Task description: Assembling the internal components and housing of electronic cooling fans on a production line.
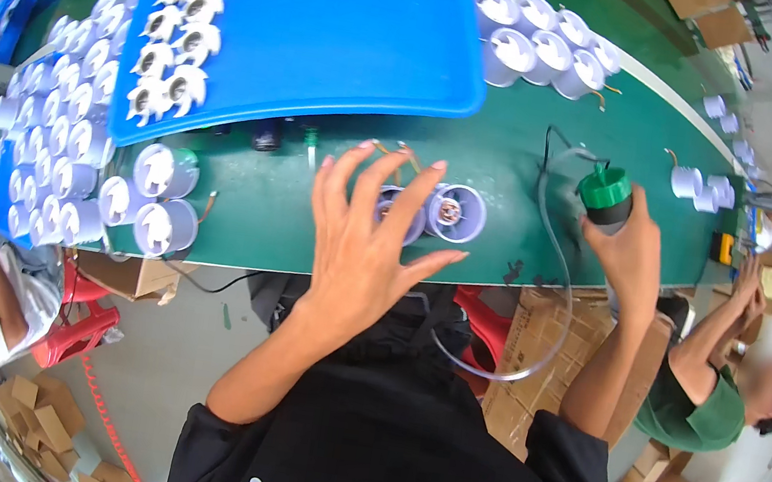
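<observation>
Over the near middle of the green table, my left hand (363,228) is open with its fingers spread. Beneath and beside it stand two round white plastic cups. The right cup (469,215) shows a copper-coloured part at its centre. The left one (415,223) is partly hidden by my fingers. My right hand (629,251) is closed around a green-topped black cylinder (607,195), right of the cups. A clear tube (564,296) and a dark cord run near the cylinder; where they join it is hard to see.
A blue tray (336,32) holding rows of white finned wheels (186,87) spans the far middle. Many white cups (75,138) crowd the left, and more (550,57) stand behind the tray's right edge. Co-workers sit at both sides; cardboard (527,360) is below the table edge.
</observation>
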A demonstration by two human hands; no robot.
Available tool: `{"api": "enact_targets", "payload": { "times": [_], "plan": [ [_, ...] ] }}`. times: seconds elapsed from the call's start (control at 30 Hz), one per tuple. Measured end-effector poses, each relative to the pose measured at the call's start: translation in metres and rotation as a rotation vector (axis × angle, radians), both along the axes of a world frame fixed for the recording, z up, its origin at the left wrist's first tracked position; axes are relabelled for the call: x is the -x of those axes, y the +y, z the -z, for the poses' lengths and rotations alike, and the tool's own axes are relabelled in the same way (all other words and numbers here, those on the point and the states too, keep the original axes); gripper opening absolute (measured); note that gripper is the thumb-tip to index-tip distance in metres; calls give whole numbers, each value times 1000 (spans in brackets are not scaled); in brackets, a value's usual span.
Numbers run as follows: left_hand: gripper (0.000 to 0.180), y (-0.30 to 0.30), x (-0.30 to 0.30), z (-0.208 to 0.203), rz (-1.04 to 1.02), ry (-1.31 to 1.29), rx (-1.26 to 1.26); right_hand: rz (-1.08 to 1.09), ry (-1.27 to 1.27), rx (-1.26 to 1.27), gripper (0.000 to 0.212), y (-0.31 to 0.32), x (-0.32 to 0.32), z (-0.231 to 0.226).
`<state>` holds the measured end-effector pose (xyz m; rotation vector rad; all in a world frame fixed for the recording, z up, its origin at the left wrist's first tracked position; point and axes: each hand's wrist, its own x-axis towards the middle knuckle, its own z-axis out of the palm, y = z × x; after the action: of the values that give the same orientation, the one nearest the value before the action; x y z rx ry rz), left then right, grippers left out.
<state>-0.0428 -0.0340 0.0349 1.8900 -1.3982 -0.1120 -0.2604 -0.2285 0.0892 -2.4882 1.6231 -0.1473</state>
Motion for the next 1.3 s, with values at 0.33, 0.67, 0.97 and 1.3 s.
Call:
{"api": "enact_targets", "payload": {
  "times": [0.33,0.67,0.97,1.3],
  "plan": [
    [87,41,-7,26,-130,115,-11,-134,-145,170,72,-2,-17,29],
    [65,23,-11,32,-71,84,-23,-948,-651,36,23,41,-191,-29],
    [64,30,-9,33,-138,194,82,-1683,-377,557,28,5,-338,10],
    [65,32,-7,34,-117,200,93,-1945,-378,915,16,7,-355,5]
  ]
}}
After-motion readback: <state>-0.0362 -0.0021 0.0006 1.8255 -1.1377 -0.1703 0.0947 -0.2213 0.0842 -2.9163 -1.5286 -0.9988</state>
